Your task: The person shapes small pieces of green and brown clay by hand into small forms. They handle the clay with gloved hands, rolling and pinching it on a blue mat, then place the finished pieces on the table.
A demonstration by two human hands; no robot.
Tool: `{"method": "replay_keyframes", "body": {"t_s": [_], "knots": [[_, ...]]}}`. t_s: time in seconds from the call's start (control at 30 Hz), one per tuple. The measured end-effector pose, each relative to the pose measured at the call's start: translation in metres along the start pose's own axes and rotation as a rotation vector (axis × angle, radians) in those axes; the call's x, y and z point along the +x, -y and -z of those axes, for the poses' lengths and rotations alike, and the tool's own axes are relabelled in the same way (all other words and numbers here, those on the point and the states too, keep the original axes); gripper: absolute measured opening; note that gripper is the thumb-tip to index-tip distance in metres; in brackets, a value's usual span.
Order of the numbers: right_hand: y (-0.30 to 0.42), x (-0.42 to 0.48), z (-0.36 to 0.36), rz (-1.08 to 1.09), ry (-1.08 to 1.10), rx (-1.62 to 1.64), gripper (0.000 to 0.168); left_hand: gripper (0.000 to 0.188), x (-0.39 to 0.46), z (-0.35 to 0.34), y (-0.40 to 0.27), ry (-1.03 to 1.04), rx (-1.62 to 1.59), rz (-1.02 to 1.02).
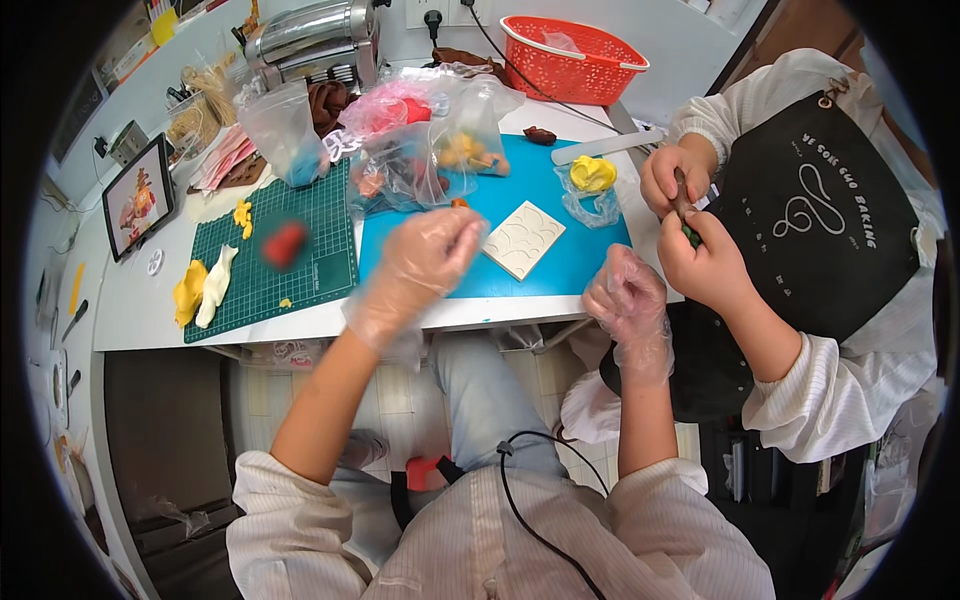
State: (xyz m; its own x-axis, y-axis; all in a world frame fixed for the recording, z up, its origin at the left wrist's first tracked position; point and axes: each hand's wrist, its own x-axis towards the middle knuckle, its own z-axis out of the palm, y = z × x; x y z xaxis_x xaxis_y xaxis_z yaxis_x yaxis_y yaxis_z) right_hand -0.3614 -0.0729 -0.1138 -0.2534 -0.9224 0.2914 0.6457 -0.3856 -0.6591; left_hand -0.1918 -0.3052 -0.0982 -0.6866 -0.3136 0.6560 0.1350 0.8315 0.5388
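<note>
My left hand [439, 259], in a clear plastic glove, is curled closed above the front of the blue mat [555, 281]. A small orange bit [459, 202] shows just beyond its knuckles; whether they touch is unclear. My right hand [626, 292], gloved too, is curled at the table's front edge, and nothing shows in it. Between them lies a cream patterned mold [523, 240]. A blurred red lump [283, 244] is over the green cutting mat [319, 214], left of my left hand. Yellow dough [592, 174] rests on crumpled plastic at the mat's right.
Yellow [190, 292] and white dough [217, 286] lie at far left, near a propped tablet [139, 196]. Plastic bags [409, 169], a metal roller machine [315, 45] and a red basket [566, 67] stand behind. At right, a co-worker's hands [705, 247] hold brown and green material.
</note>
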Motion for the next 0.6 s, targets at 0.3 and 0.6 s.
{"method": "replay_keyframes", "body": {"t_s": [0.3, 0.6], "knots": [[0.004, 0.008, 0.001, -0.282, -0.081, -0.037, 0.026, 0.036, -0.012, -0.022, -0.025, 0.211, 0.199, 0.083], [0.012, 0.014, -0.008, -0.467, -0.145, -0.148, 0.033, 0.033, -0.013, -0.024, -0.021, 0.138, 0.123, 0.145]]}}
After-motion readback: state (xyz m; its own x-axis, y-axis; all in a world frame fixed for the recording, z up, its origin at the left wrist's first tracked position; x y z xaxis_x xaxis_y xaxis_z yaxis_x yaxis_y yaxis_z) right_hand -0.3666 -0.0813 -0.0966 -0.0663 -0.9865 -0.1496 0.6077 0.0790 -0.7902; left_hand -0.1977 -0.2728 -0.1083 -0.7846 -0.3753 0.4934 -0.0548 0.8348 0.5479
